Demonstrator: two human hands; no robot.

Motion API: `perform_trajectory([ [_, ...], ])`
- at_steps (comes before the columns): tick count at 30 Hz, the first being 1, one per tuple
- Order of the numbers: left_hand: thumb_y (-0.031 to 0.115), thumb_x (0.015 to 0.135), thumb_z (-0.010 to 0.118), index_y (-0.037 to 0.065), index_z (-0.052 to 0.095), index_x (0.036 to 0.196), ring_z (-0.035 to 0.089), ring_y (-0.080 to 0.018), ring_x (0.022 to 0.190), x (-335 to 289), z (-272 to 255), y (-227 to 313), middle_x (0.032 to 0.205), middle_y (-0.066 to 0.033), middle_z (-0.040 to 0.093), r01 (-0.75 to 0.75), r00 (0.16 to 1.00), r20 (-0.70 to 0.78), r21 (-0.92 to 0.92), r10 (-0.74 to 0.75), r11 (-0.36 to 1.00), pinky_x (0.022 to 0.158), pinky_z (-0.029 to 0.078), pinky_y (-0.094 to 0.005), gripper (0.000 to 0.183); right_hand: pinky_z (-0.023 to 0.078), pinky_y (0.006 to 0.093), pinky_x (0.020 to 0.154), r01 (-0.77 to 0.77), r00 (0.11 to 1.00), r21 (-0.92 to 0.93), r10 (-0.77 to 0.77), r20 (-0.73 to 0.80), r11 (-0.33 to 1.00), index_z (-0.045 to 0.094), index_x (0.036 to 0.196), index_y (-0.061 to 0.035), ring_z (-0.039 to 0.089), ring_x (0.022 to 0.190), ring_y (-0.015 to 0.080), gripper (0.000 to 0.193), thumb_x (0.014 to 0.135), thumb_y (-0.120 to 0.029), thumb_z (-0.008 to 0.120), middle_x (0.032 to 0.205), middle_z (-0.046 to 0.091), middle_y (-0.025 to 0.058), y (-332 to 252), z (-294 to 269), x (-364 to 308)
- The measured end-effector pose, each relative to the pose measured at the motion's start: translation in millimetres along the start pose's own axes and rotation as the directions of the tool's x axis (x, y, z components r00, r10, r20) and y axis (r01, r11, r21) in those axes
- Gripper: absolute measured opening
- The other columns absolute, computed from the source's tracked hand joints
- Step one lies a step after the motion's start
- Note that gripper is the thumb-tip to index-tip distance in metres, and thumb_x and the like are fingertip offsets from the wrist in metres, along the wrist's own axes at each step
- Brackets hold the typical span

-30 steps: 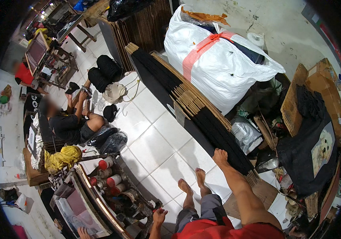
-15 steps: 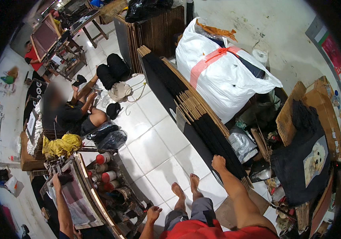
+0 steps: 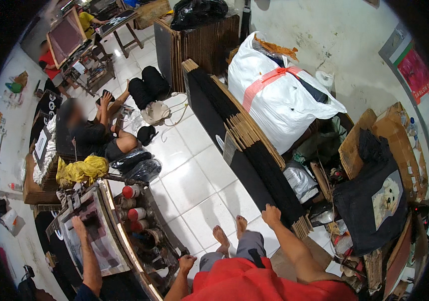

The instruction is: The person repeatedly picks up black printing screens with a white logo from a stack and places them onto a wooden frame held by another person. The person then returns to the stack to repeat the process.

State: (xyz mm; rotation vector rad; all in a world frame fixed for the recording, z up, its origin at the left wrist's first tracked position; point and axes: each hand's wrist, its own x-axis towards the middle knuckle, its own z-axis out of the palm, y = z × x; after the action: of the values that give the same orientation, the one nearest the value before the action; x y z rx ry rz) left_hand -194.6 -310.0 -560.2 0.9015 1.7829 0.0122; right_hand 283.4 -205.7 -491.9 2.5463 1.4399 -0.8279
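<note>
Floor [image 3: 189, 185]: white tiles, running through the middle of the room, the wearer's bare feet [image 3: 229, 233] planted on it near the lower centre.

White sack [image 3: 279, 100]: large, bound with a red strap, standing against the far wall behind the boards.

Boards [image 3: 244, 145]: a long leaning row of flat black-faced cardboard sheets, set on edge, running from the upper centre down to the wearer's right. Brown cut edges show along the top.

Black shirt [image 3: 370, 200]: spread over cardboard at the right, a pale dog print on it.

Frame [image 3: 94, 236]: a flat printing frame on the counter at lower left. Another person's hand [image 3: 79, 223] rests on it, the forearm coming in from the bottom edge. Cans [image 3: 131, 191] stand on a rack just beside the frame.

Seated person [image 3: 91, 138]: on the floor at the left, in black, next to a yellow cloth bundle [image 3: 79, 170].

Right hand [image 3: 270, 214]: laid on the top edge at the near end of the boards, fingers folded over the edge, touching it. Whether it clamps the sheets or only rests there cannot be told.

Left hand [image 3: 187, 262]: low at the wearer's left knee, close to the rack, fingers loosely curled, holding nothing visible. The two hands are well apart
</note>
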Motion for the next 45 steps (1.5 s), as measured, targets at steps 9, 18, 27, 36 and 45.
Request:
perform_trajectory([
  [9,0.01,0.074,0.067,0.003,0.064,0.075,0.052,-0.013,0.053,14,-41,56,0.061,-0.0042,0.057,0.087,0.992,-0.042,-0.473,-0.122,0.877,0.05,0.042,-0.0261,0.008,0.048,0.0448,0.085,-0.145,0.965,-0.02,0.146,0.217,0.989,0.067,0.094,-0.0044,0.06,0.098,0.0379,0.029,0.073,-0.024,0.06,0.103,0.062,0.0235,53,49,-56],
  [18,0.015,0.076,0.066,0.002,0.064,0.085,0.055,-0.0106,0.056,22,-37,146,0.068,-0.0028,0.061,-0.018,0.968,-0.206,-0.628,-0.144,0.778,0.047,0.038,-0.0228,0.015,0.049,0.0424,0.084,0.251,0.92,-0.062,-0.218,0.327,0.966,0.067,0.092,-0.0053,0.062,0.092,0.0356,0.03,0.072,-0.027,0.067,0.095,0.065,0.0196,61,-17,94],
  [27,0.017,0.077,0.069,0.003,0.064,0.072,0.05,-0.0133,0.046,-8,38,138,0.057,-0.0045,0.058,0.225,0.91,-0.115,-0.671,-0.399,0.706,0.043,0.038,-0.0281,0.016,0.05,0.0372,0.067,0.358,0.933,0.282,-0.349,-0.081,0.89,0.065,0.077,-0.0038,0.064,0.074,0.0279,0.015,0.074,-0.017,0.07,0.075,0.066,0.0143,-48,-123,236],
  [36,0.018,0.077,0.071,0.005,0.062,0.067,0.051,-0.0144,0.048,6,50,107,0.059,-0.0056,0.06,0.349,0.863,0.003,-0.727,-0.505,0.591,0.043,0.038,-0.0324,0.019,0.048,0.0318,0.05,0.195,0.878,0.273,-0.292,0.379,0.942,0.063,0.07,0.0017,0.061,0.053,0.0169,0.012,0.076,-0.008,0.066,0.064,0.063,0.0099,-28,-52,214],
  [45,0.019,0.075,0.07,0.003,0.064,0.07,0.053,-0.0129,0.051,37,-47,100,0.062,-0.0051,0.06,0.125,0.869,-0.226,-0.76,-0.439,0.638,0.042,0.037,-0.0278,0.018,0.051,0.0437,0.062,0.816,0.577,-0.296,-0.678,0.455,0.496,0.071,0.076,-0.0063,0.066,0.073,0.0301,0.024,0.081,-0.022,0.053,0.077,0.067,0.0137,-10,0,192],
])
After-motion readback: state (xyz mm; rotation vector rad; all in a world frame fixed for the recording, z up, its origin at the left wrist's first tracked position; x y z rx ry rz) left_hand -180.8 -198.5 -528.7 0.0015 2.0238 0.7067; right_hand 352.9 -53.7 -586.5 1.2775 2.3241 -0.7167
